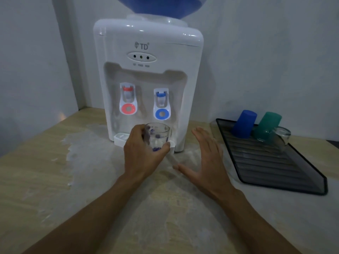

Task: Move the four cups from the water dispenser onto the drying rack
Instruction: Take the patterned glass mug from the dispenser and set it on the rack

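Gripping the clear glass cup in my left hand at the water dispenser drip tray, I hold my right hand flat and empty beside it, while blue, green and glass cups sit inverted on the drying rack

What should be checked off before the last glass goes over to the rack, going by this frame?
1. Left hand wrapped round the clear printed glass: ok.
2. Glass lifted clear of the drip tray: cannot tell.
3. Right hand open, holding nothing: ok.
4. Three cups already on the drying rack: blue cup, green cup, clear glass, all upside down: ok.
5. Bare rack space in front of them: ok.
6. Glass emptied of water: cannot tell.
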Action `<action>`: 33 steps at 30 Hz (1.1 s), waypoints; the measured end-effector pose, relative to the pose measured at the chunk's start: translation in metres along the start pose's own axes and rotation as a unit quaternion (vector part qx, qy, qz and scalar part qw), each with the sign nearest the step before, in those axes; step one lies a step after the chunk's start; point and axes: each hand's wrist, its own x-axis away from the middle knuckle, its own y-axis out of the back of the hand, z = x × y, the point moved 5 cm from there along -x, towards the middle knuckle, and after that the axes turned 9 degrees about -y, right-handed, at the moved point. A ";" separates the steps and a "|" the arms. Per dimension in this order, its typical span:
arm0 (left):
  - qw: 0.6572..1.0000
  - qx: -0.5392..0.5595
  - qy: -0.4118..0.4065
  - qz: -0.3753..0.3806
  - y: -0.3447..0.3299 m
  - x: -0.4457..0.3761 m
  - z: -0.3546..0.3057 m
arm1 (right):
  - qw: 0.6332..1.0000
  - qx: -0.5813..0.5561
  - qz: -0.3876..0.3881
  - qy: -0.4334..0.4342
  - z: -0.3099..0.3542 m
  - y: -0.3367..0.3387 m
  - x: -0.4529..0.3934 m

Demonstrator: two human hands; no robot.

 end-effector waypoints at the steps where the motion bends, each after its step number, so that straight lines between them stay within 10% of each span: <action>1: 1.000 0.012 0.009 -0.003 0.000 0.003 -0.003 | 1.000 -0.001 0.001 0.007 0.001 0.000 0.000; 25: 0.937 0.296 0.139 0.120 -0.018 0.004 -0.039 | 0.979 -0.192 -0.037 0.054 0.015 0.022 -0.001; 33: 0.933 0.303 0.124 0.147 -0.017 0.003 -0.040 | 0.900 -0.422 0.088 -0.067 0.007 0.017 -0.004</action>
